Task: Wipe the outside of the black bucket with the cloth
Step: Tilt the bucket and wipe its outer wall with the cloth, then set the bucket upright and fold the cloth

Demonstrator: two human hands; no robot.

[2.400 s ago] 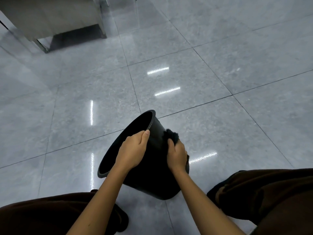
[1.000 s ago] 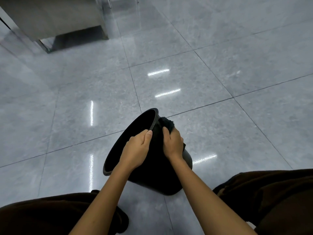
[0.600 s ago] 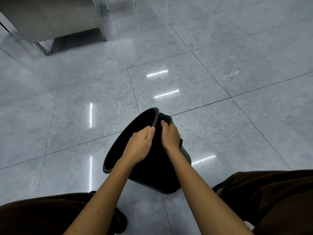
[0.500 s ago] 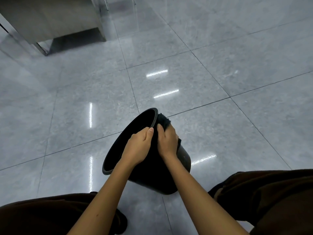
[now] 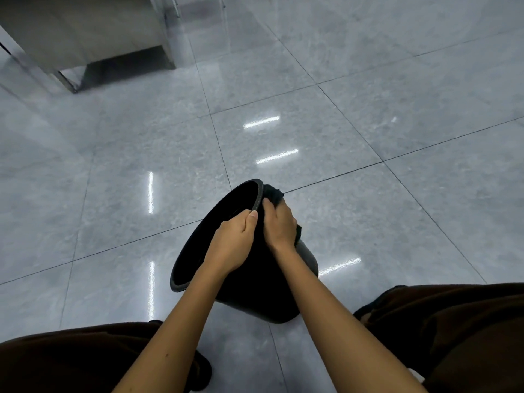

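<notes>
1. The black bucket sits tipped on the grey tiled floor. Its open top faces up and to the left, and its bottom rests on the floor near the person.
2. The left hand grips the rim of the bucket. Its fingers curl over the edge and its thumb lies on the outside.
3. The right hand holds the dark cloth and presses it on the outside of the bucket, just under the rim at the top. Its fingers bend round the cloth.
4. A bit of the cloth sticks out past the fingertips, and another bit shows under the wrist side of the hand.
5. The two hands are right next to each other.
6. The person's legs in dark brown trousers are on both sides of the bucket, at the bottom of the view.
7. A grey metal cabinet stands far off at the top left.
8. Bright light stripes shine on the floor.
</notes>
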